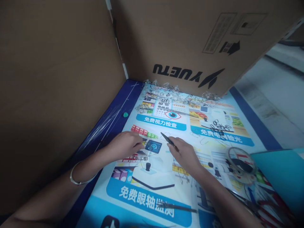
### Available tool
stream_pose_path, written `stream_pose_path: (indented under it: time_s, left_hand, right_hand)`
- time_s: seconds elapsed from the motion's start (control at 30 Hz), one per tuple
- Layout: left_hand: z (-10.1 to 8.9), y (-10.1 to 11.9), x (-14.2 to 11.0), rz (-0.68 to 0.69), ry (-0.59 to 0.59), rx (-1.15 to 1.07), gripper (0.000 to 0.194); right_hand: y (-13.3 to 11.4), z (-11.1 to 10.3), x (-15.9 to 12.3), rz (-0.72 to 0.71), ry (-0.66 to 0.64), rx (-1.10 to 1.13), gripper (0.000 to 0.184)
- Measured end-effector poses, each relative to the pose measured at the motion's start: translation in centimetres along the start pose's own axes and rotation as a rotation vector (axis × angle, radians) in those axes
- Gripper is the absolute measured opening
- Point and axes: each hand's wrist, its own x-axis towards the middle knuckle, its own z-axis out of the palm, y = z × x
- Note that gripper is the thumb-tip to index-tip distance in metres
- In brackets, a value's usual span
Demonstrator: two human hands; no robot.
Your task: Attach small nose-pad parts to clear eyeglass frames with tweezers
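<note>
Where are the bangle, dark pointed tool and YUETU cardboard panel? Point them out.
Bangle (73, 181): head view, metal band.
Dark pointed tool (168, 139): head view, shaft.
YUETU cardboard panel (180, 41): head view, unprinted face.

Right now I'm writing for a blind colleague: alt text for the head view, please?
A person's right hand holds a slim, dark, pointed tool above an eye-test poster; the left hand is curled, contents unclear. Behind stands cardboard printed YUETU.

On the bench (129, 98), pieces (166, 85) lie before the far cardboard panel (185, 38); wire loops (221, 127) lie beyond the right hand (182, 152), rightward
</note>
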Motion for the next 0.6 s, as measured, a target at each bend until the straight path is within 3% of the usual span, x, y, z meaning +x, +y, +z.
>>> stream_pose_path:
  time_s: [0.1, 0.27, 0.6]
  left_hand:
    - [-0.3, 0.6, 0.7, 0.168, 0.052, -0.089, 0.018]
    - [0.6, 0.6, 2.4, 0.378, -0.021, -0.054, 0.024]
    - [1.9, -0.2, 2.8, 0.332, -0.039, -0.048, 0.016]
  right_hand:
    - [-0.1, 0.0, 0.0, -0.003, 0.007, 0.009, 0.027]
    - [0.0, 0.0, 0.0, 0.004, 0.014, 0.012, 0.027]
    - [0.0, -0.1, 0.1, 0.011, 0.000, 0.016, 0.026]
